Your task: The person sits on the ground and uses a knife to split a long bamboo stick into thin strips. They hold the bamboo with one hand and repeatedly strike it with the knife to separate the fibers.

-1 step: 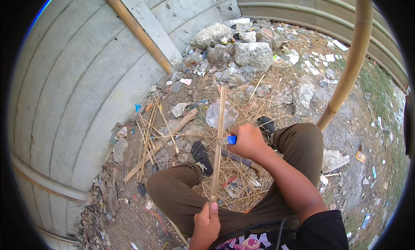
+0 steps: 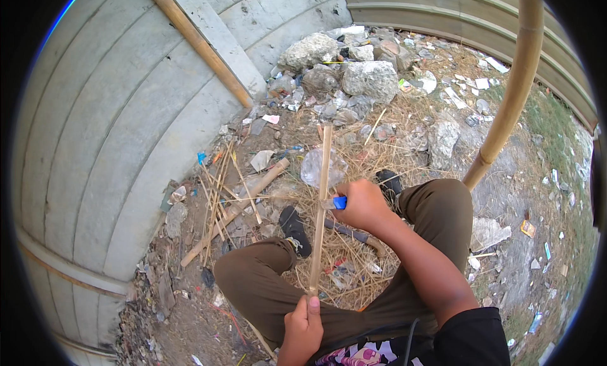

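A long split bamboo strip (image 2: 320,239) stands out in front of me, its far end pointing toward the rubble. My left hand (image 2: 302,328) is closed round its near end, thumb lying along the top. In my right hand (image 2: 363,207) is a blue-handled knife (image 2: 339,203), gripped in a fist. Its short blade meets the strip around mid-length, crossing it from the right; how deep it bites cannot be made out. Between my legs, a dark tool with a brown wooden handle (image 2: 377,246) lies on straw-like shavings (image 2: 354,277), partly hidden by my right arm and the strip.
Left of my feet lie a thick bamboo piece (image 2: 205,247) and several thin bamboo sticks (image 2: 218,189). A bamboo pole (image 2: 506,119) rises beside my right knee. Concrete panels (image 2: 114,113) wall the left side. Rubble chunks (image 2: 370,80) and scattered litter cover the ground ahead.
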The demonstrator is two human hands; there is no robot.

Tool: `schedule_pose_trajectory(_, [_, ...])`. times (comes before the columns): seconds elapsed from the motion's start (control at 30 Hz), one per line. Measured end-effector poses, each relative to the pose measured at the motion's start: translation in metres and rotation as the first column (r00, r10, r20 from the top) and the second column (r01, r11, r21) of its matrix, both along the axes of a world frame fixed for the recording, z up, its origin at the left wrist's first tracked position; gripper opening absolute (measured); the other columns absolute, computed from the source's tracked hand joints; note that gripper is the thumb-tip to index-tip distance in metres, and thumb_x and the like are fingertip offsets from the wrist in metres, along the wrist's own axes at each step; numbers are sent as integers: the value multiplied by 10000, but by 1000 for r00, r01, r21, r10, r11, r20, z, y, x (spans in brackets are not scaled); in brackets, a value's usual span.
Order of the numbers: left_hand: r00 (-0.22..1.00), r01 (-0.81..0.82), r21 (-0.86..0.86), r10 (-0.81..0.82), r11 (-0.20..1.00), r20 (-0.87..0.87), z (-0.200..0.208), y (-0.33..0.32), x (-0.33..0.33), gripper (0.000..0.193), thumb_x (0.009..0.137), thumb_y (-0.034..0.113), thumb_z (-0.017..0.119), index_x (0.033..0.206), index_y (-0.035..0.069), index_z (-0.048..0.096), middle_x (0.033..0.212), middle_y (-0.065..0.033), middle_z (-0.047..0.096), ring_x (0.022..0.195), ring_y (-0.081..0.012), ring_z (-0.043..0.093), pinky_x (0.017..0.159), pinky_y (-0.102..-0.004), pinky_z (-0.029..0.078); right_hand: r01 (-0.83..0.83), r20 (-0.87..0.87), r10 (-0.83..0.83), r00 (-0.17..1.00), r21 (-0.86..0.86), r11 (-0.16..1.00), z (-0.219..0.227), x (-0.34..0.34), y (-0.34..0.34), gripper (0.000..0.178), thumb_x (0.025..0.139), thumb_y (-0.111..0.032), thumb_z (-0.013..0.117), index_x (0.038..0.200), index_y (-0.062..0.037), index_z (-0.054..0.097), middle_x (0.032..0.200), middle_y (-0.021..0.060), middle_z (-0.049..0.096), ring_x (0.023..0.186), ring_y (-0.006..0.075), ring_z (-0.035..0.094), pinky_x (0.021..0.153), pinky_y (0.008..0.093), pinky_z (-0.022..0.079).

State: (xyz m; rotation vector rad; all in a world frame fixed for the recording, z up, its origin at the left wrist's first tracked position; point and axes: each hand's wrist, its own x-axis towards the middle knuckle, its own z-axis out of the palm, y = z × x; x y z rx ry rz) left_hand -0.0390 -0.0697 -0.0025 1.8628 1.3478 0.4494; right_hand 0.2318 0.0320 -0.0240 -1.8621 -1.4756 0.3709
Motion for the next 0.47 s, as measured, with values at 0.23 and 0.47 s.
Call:
schedule_pose_trajectory(0.23, [998, -40, -71, 36, 997, -52, 23, -13, 11, 405, 1056, 373, 464, 1092, -5, 607, 878, -152, 638, 784, -213, 625, 714, -380, 462, 85, -112, -81, 990, 30, 996, 0, 8, 9, 205, 672, -235, 725, 681, -39, 665, 646, 198, 625, 649, 405, 632, 634, 466, 520])
schedule_pose_trajectory(0.47, [999, -38, 62, 39, 997, -3, 4, -17, 5, 418, 1072, 364, 447, 941, -8, 587, 541, -8, 511, 506, -91, 501, 500, -301, 414, 92, -109, -91, 990, 10, 996, 7, 8, 10, 198, 666, -227, 723, 681, -35, 679, 660, 203, 637, 653, 404, 637, 640, 456, 527])
